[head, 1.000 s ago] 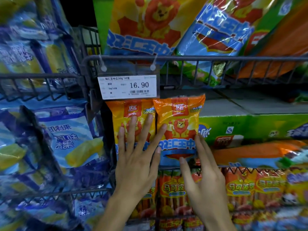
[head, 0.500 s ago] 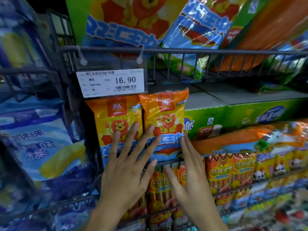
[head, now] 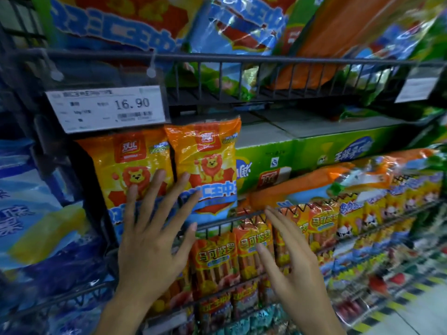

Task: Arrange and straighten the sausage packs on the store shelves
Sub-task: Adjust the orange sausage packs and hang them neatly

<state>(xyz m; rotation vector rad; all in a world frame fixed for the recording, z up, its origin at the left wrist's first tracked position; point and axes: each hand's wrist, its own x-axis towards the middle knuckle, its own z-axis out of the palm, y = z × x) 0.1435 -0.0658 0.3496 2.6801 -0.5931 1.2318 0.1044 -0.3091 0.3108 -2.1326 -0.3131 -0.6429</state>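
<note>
Two orange lion sausage packs upright under the price tag (head: pixel 106 108), on the left of the wire shelf (head: pixel 217 59).

My left hand (head: pixel 154 240) lies spread flat across left pack (head: pixel 128 175) and right pack (head: pixel 208 170); my right hand (head: pixel 290 262) hovers spread, gripping nothing. I judge the packs light, soft, slippery film: square them by their side edges.

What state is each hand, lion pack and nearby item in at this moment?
left hand: open, fingers spread on the two lion packs
right hand: open, holding nothing
left lion sausage pack: upright
right lion sausage pack: upright, overlapping its neighbour's edge
price tag: hanging, reads 16.90
green carton: closed, lying flat
</note>
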